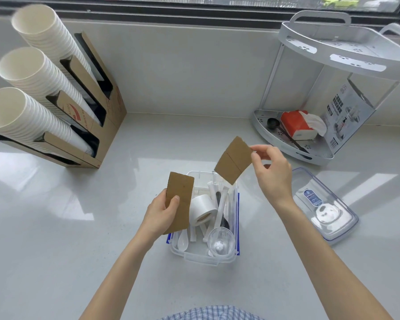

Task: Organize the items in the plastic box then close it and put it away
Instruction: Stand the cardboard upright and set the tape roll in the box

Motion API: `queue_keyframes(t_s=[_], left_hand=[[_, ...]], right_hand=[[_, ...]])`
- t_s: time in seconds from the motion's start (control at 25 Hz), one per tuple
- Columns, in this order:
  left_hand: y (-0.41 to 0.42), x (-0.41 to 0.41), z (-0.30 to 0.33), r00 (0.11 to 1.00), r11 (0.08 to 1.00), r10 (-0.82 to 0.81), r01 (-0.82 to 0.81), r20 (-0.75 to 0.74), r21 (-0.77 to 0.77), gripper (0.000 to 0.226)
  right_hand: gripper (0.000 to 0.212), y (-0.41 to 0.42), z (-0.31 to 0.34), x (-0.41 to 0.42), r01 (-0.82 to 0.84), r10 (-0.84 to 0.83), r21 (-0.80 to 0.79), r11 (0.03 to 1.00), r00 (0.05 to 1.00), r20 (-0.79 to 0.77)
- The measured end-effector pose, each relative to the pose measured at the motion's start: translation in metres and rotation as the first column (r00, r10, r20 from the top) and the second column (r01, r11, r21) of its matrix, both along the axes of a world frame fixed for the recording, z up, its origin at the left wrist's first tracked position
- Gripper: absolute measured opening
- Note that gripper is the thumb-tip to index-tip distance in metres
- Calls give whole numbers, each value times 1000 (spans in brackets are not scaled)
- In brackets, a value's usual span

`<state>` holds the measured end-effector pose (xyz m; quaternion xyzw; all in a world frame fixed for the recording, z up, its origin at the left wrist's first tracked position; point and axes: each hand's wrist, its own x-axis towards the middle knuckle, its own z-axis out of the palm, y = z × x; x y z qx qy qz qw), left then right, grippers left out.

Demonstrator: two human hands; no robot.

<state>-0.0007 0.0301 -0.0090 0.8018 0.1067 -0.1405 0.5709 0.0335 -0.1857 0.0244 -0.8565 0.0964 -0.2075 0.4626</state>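
A clear plastic box [203, 258] with blue clips sits open on the counter in front of me. Inside lie a roll of white tape [201, 209], wrapped white straws [219, 211], white spoons [183, 242], a black spoon and a clear cup [220, 242]. My left hand [162, 214] grips a flat brown cardboard sleeve [179, 199] over the box's left side. My right hand [271, 172] pinches a second brown cardboard sleeve [233, 160] by its right edge, above the box's far end. The box's clear lid [321, 204] lies flat to the right.
A cardboard dispenser [97, 125] with three stacks of white paper cups [28, 75] stands at the left. A white two-tier corner rack [328, 93] at the back right holds a red tissue pack [296, 124], a black scoop and a printed carton. A window runs behind.
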Motion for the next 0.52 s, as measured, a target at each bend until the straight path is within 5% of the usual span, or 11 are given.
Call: queue_keyframes(t_s=[0.24, 0.52], left_hand=[[1, 3, 9, 999, 991, -13, 17, 36, -133, 20], [-1, -2, 15, 999, 982, -2, 10, 39, -188, 24]], right_hand=[[18, 12, 17, -6, -171, 192, 296, 940, 980, -44], [18, 27, 4, -10, -214, 294, 355, 910, 937, -191]])
